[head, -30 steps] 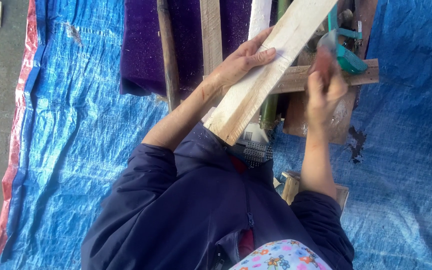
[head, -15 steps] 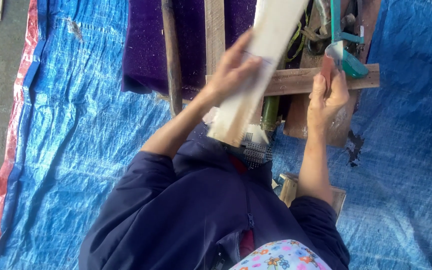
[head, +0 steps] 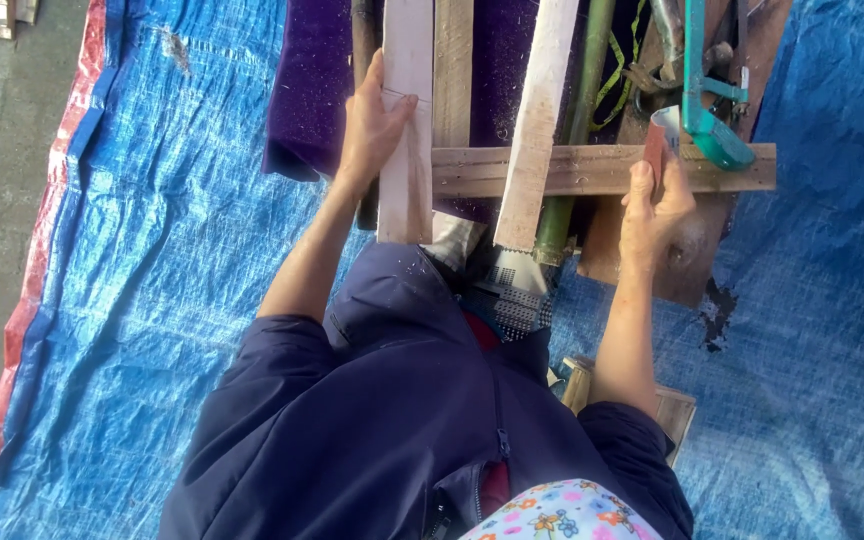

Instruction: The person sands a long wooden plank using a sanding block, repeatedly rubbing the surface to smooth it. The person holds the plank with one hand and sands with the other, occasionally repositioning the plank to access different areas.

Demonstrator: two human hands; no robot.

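Both hands have shifted in the last second: the left hand (head: pixel 377 125), which was gripping a pale flat wooden plank (head: pixel 407 130) held slantwise across the lap, now presses that plank down flat, fingers curled over its edge, so it lies lengthwise beside the other boards. The right hand (head: pixel 655 205) stays low at the right, pinching a small reddish-brown piece (head: pixel 656 150) against the brown wooden crossbar (head: pixel 602 170); what that piece is cannot be made out. So the plank has gone from being carried to lying on the work surface, parallel to a second whitish plank (head: pixel 537 120) and a green bamboo pole (head: pixel 577 130). Beyond the crossbar a teal metal clamp-like tool (head: pixel 702 95) rests near the right hand, touching the bar's far end. A purple cloth (head: pixel 312 90) lies under the boards, and a blue woven tarpaulin (head: pixel 152 250) covers the floor around. The person's dark blue jacket hides the near ends of the planks, and their far ends are cut off by the top edge.
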